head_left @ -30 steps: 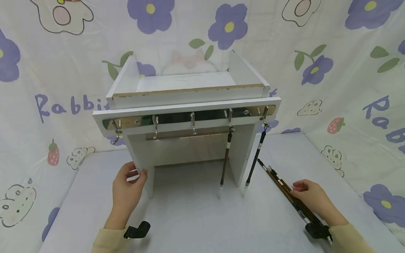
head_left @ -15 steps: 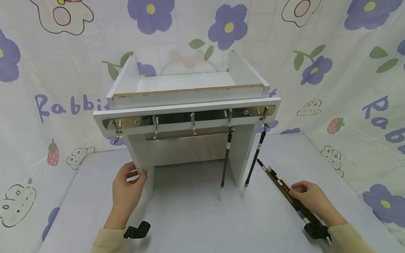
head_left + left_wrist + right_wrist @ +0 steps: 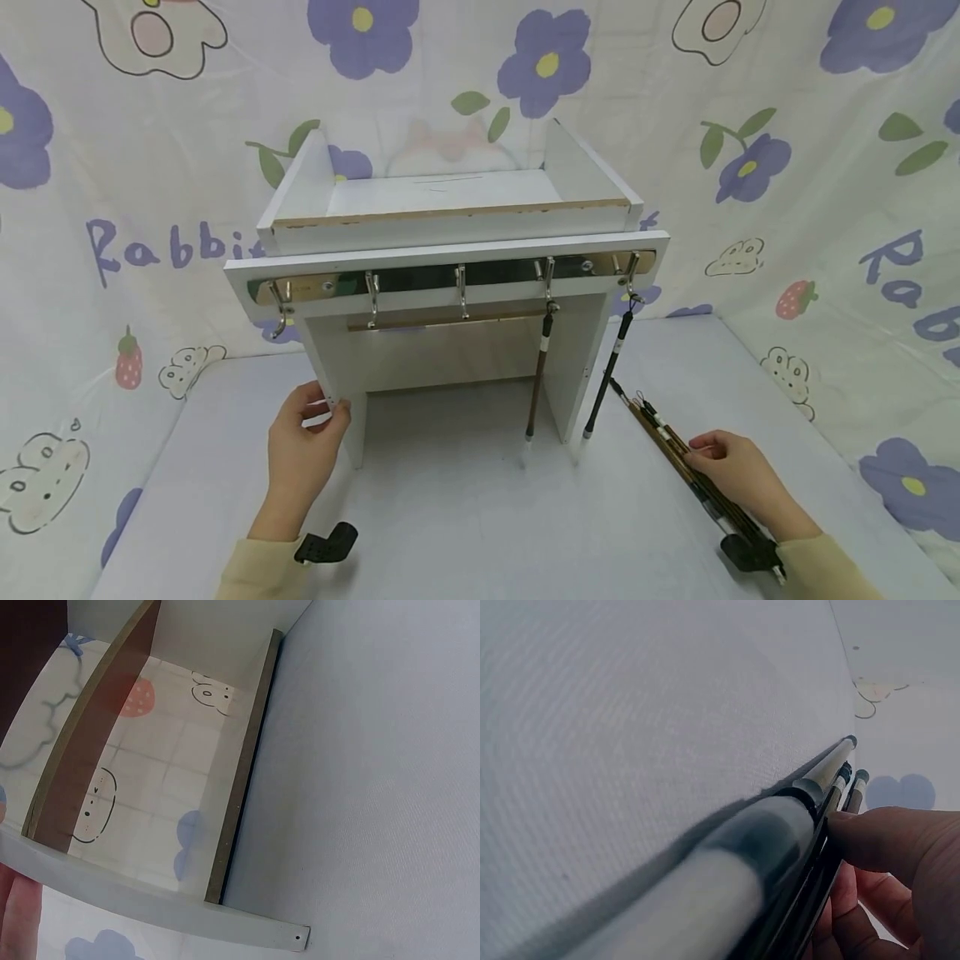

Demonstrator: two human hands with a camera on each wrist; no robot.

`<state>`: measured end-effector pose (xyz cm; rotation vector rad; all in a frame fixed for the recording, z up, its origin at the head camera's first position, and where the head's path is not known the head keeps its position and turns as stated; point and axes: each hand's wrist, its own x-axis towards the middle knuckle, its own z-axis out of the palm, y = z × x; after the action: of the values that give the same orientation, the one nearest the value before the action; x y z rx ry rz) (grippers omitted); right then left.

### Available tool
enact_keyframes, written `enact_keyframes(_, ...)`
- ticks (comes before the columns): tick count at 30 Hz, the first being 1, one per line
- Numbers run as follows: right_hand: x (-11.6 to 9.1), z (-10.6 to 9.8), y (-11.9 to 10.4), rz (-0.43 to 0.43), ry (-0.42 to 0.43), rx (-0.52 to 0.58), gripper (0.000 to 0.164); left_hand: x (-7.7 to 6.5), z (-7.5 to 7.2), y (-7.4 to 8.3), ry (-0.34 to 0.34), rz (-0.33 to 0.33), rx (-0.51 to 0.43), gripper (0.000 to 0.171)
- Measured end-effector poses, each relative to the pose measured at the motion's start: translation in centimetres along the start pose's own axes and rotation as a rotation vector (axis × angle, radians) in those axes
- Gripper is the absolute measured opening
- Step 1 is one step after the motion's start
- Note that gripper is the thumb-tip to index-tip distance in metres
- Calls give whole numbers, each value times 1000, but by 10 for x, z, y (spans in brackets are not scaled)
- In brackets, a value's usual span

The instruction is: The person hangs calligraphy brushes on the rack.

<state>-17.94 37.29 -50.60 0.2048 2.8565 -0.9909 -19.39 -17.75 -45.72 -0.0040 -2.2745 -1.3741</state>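
I watch my right grip (image 3: 738, 468) pinch slim brown, black-banded brushes (image 3: 711, 493) toward the counter's (image 3: 465, 517) right edge, my left grip (image 3: 306, 446) pinching a white panelled rack (image 3: 450, 233).

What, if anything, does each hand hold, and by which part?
Left hand: the white stand, by the front edge of its left side panel. Right hand: lying brushes, around mid-shaft; how many is unclear.

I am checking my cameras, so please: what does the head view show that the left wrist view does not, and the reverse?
Only the head view: five metal hooks, two hanging brushes, and the right hand holding more brushes.
Only the left wrist view: the brown face of an inner board.
Both: the white stand, left hand (fingers only in the wrist view), tabletop and patterned backdrop.
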Motion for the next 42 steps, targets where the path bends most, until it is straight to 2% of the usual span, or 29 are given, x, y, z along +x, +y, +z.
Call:
enact_keyframes(8, -2, -4, -2, -47, 12, -76, 33, -1, 0, -1, -6, -4, -8, 27)
enact_keyframes(15, -10, -23, -15, -127, 93, -99, 35, 1, 0, 1, 0, 14, -10, 26)
enact_keyframes(19, -17, -35, -26, -168, 152, -76, 40, 2, 1, 1, 5, 11, -9, 26)
enact_keyframes(25, -27, -47, -45, -185, 209, -28, 44, 1, 0, -1, 4, -3, 1, 26)
enact_keyframes(31, -37, -52, -64, -235, 279, 5, 41, 2, 0, 0, 2, 4, 8, 27)
enact_keyframes(42, -55, -52, -95, -347, 457, 120, 30, 1, 0, 1, 5, 9, 7, 27)
